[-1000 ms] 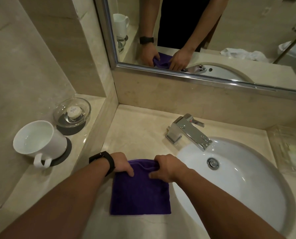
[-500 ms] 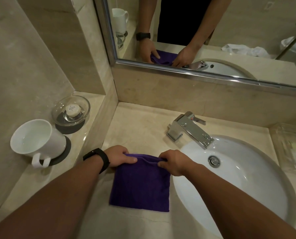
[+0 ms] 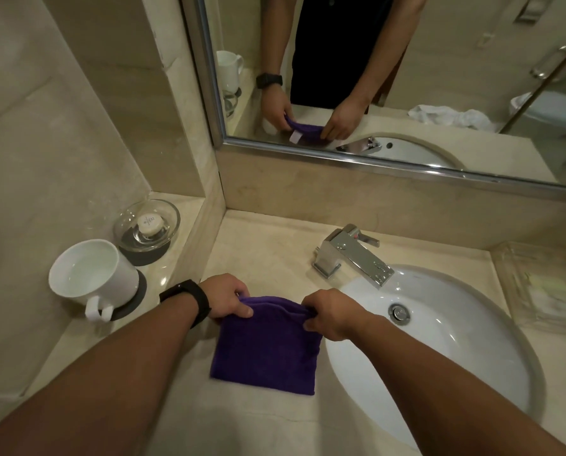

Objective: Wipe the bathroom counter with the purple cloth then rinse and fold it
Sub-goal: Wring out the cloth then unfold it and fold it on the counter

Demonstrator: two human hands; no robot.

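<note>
The purple cloth (image 3: 265,350) lies folded into a rough square on the beige counter (image 3: 265,255) in the lower middle of the frame, its right edge just beside the rim of the white sink (image 3: 439,340). The left hand (image 3: 225,299), with a black watch (image 3: 189,301) on its wrist, pinches the cloth's upper left corner between thumb and curled fingers. The right hand (image 3: 332,312) grips the upper right corner the same way, and the top edge is lifted slightly off the counter between them.

A chrome faucet (image 3: 354,255) stands above the sink, at centre right. On a raised ledge at the left, a white cup (image 3: 90,274) sits tilted on a dark coaster, and behind it a glass dish (image 3: 146,225) holds a round soap (image 3: 150,223). A clear tray (image 3: 545,284) sits at the right edge. The mirror (image 3: 439,77) across the top reflects both hands on the cloth.
</note>
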